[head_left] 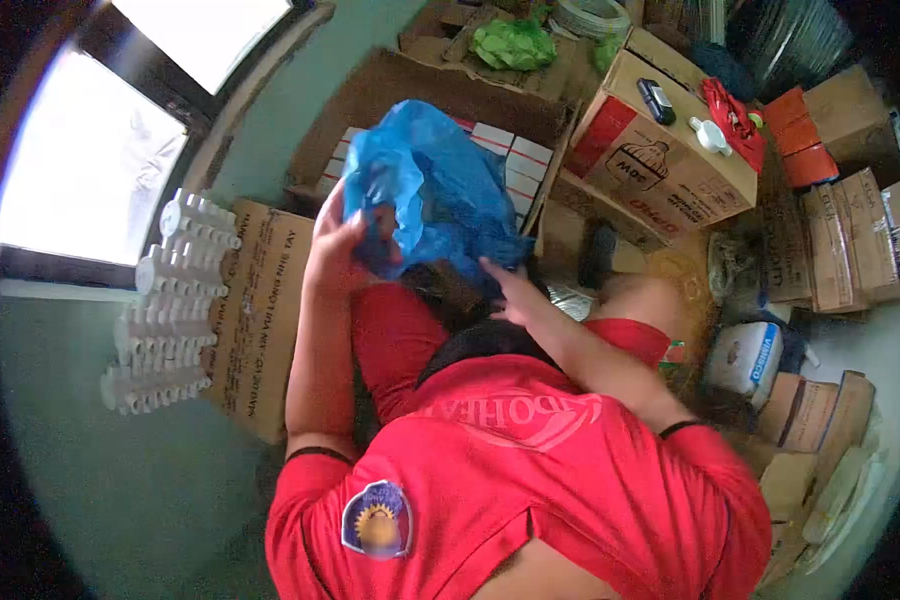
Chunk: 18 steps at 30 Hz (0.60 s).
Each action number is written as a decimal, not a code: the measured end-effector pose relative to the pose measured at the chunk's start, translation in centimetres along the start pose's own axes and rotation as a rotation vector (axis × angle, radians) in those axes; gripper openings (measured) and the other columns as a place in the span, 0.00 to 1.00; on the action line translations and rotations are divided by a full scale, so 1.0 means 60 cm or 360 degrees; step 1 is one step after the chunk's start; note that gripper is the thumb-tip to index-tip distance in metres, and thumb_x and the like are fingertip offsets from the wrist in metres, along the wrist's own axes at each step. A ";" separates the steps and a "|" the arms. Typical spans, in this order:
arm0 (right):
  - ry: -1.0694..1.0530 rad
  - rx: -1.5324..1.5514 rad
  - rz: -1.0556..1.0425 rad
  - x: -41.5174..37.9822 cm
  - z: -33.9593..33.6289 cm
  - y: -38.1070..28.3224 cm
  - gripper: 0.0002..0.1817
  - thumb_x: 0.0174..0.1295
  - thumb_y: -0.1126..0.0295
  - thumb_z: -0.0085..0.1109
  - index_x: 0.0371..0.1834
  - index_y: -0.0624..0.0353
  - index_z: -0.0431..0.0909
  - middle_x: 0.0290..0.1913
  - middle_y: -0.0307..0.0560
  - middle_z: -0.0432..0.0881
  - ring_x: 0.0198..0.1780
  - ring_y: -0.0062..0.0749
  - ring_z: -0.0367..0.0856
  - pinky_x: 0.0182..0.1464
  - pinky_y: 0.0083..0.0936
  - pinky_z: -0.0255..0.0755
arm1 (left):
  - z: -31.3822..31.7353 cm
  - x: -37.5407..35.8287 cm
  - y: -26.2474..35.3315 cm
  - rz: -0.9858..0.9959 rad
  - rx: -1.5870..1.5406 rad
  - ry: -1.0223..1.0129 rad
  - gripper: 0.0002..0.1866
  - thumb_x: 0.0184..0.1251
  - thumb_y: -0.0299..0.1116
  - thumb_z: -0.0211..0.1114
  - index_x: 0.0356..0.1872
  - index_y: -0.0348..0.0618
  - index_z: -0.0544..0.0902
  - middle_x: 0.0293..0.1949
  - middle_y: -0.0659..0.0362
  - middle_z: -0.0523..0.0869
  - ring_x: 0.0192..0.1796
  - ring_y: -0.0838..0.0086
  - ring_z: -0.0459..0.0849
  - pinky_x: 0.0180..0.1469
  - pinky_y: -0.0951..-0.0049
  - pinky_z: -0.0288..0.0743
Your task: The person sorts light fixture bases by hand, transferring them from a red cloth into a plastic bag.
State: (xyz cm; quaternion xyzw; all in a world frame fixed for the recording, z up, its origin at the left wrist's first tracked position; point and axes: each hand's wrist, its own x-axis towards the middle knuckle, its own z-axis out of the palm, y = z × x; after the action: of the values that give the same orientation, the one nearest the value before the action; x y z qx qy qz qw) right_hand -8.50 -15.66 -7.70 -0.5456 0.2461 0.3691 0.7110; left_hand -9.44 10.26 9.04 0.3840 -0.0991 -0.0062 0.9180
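A crumpled blue plastic bag [425,190] is held up over my lap, in front of my red shirt. My left hand [338,238] grips the bag's left side, with the fingers curled into the plastic. My right hand [510,292] reaches to the bag's lower right edge and touches it. Its fingertips are hidden under the plastic, so its grip is unclear. Something dark [448,290] shows just below the bag, between my hands.
Rows of white plastic pieces [165,310] lie on a flat cardboard sheet [260,320] at the left, under a bright window. An open carton of small white boxes [515,160] sits behind the bag. A large printed box [660,160] and several stacked cartons [850,240] crowd the right.
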 end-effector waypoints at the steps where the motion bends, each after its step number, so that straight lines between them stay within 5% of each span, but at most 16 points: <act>1: -0.0010 -0.0129 -0.0102 0.028 0.009 0.012 0.40 0.62 0.48 0.70 0.73 0.45 0.62 0.71 0.49 0.68 0.63 0.47 0.76 0.61 0.53 0.72 | 0.021 -0.026 0.022 0.0054 0.0043 -0.0026 0.42 0.58 0.27 0.75 0.72 0.39 0.60 0.39 0.53 0.77 0.33 0.72 0.79 0.27 0.68 0.87; 3: 0.0142 -0.0393 -0.0204 0.091 0.011 0.029 0.34 0.62 0.51 0.70 0.68 0.49 0.68 0.66 0.48 0.73 0.60 0.44 0.78 0.59 0.48 0.73 | 0.049 -0.068 0.058 0.0025 0.0334 -0.0020 0.41 0.63 0.25 0.70 0.74 0.44 0.56 0.41 0.50 0.77 0.29 0.74 0.76 0.20 0.74 0.79; 7: 0.0496 -0.0888 -0.0370 0.178 -0.053 0.006 0.22 0.63 0.56 0.70 0.56 0.56 0.81 0.55 0.46 0.83 0.55 0.37 0.82 0.57 0.36 0.75 | 0.032 -0.084 0.112 -0.0113 0.0835 0.0497 0.38 0.68 0.23 0.63 0.75 0.52 0.56 0.38 0.53 0.79 0.22 0.78 0.72 0.16 0.82 0.64; 10: 0.0038 -0.1222 -0.1227 0.175 -0.119 -0.100 0.18 0.65 0.61 0.65 0.50 0.63 0.84 0.45 0.51 0.88 0.44 0.39 0.85 0.49 0.40 0.79 | -0.007 -0.080 0.141 -0.0169 0.0994 0.0817 0.34 0.69 0.23 0.61 0.74 0.56 0.60 0.32 0.60 0.79 0.19 0.84 0.69 0.16 0.84 0.59; 13: 0.0026 -0.1126 -0.1146 0.171 -0.211 -0.256 0.10 0.66 0.65 0.62 0.32 0.58 0.87 0.32 0.38 0.86 0.34 0.22 0.78 0.38 0.31 0.77 | 0.007 -0.059 0.181 -0.0103 0.1039 0.0700 0.26 0.69 0.27 0.63 0.68 0.50 0.68 0.26 0.68 0.73 0.20 0.86 0.68 0.18 0.84 0.59; 14: 0.0098 -0.1255 -0.1437 0.117 -0.214 -0.316 0.09 0.66 0.67 0.59 0.31 0.57 0.86 0.32 0.36 0.85 0.34 0.21 0.78 0.38 0.29 0.75 | 0.034 -0.043 0.198 -0.0079 0.1098 0.0623 0.26 0.70 0.26 0.62 0.68 0.51 0.67 0.27 0.67 0.74 0.19 0.86 0.67 0.17 0.84 0.58; 15: -0.0072 -0.0597 -0.1298 -0.010 -0.164 -0.366 0.10 0.67 0.66 0.57 0.36 0.60 0.85 0.36 0.39 0.85 0.36 0.24 0.79 0.40 0.30 0.76 | 0.062 -0.027 0.218 -0.0051 0.1156 0.0559 0.26 0.70 0.25 0.61 0.68 0.52 0.67 0.28 0.65 0.75 0.18 0.86 0.66 0.16 0.83 0.57; 17: 0.0268 -0.0714 -0.1254 -0.039 -0.197 -0.495 0.19 0.69 0.58 0.53 0.46 0.64 0.83 0.44 0.47 0.86 0.43 0.38 0.81 0.47 0.42 0.77 | 0.088 0.020 0.275 0.0139 0.1312 0.0481 0.20 0.71 0.28 0.61 0.63 0.49 0.71 0.26 0.67 0.72 0.18 0.86 0.63 0.17 0.83 0.54; 18: 0.0366 -0.0617 -0.1663 -0.129 -0.162 -0.531 0.20 0.69 0.57 0.53 0.48 0.64 0.83 0.49 0.52 0.85 0.46 0.42 0.82 0.50 0.44 0.76 | 0.105 0.043 0.313 0.0274 0.1292 0.0406 0.15 0.72 0.28 0.60 0.57 0.46 0.73 0.25 0.67 0.71 0.19 0.86 0.63 0.19 0.83 0.54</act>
State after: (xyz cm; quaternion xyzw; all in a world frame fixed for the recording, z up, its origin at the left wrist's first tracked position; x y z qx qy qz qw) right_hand 12.57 -31.18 14.29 -0.7522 -0.0530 -0.0550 0.6545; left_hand -9.31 18.87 27.08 0.7019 -0.0110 0.1574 0.6945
